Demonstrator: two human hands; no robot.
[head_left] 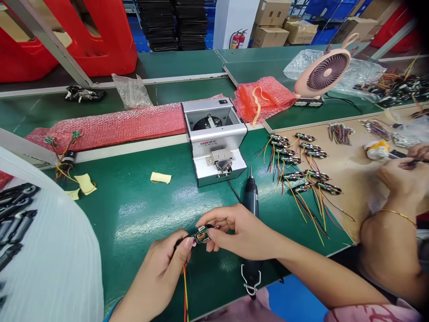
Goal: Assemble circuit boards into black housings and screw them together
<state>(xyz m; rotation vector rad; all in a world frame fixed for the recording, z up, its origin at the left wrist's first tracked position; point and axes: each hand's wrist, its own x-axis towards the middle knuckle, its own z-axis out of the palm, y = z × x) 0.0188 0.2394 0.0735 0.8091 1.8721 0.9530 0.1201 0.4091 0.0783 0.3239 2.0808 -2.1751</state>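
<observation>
Green bench top point(134, 214) spreads before me, with red bubble wrap point(134, 125) along its far side and a pink fan point(326, 74) at the back right. Low in the middle, held just above that surface, is the small circuit board point(203, 235) I'm busy with, its copper coil facing up. My left hand point(161, 268) grips its dark near end between thumb and forefinger, and my right hand point(234, 232) has its thumb and fingertips closed on the other end, so the piece is pinched from both sides. Red and yellow wires point(185, 290) hang below my left fingers, so I'd judge the wiring on this one done; whether the board sits fully home in its black part I cannot tell, as my fingers cover both ends. An electric screwdriver point(251, 197) lies beyond my right wrist, out of my grasp, and a silver screw feeder point(214, 129) stands behind it, so no fastening is under way. Over to the right, a batch of similar wired boards point(291, 159) is laid out in rough rows; they look equally far along, though I can't say which side of my work they belong to. Past them, a co-worker's hand point(398, 176) is busy at the wooden top point(348, 179). Dark parts point(22, 223) lie at my far left.
</observation>
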